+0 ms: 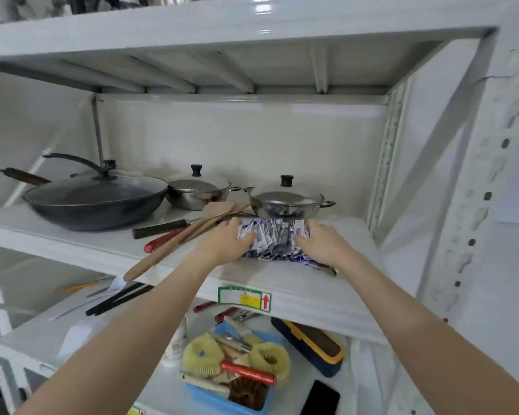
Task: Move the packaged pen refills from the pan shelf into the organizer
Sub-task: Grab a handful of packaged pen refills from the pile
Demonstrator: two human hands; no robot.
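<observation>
A heap of small blue-and-white packaged pen refills (274, 238) lies on the white pan shelf (282, 277), just in front of a lidded steel pot. My left hand (226, 242) presses against the left side of the heap, and my right hand (321, 242) presses against its right side, so the packets are squeezed between my palms. A few packets spill out under my right hand toward the shelf's front. On the shelf below sits a blue plastic organizer basket (222, 399).
A dark wok with a glass lid (95, 199) and two lidded steel pots (198, 190) (286, 200) stand behind the heap. Wooden spatulas and knives (168, 235) lie to its left. The basket below holds brushes and sponges; a toolbox (310, 345) and phone (319, 398) lie beside it.
</observation>
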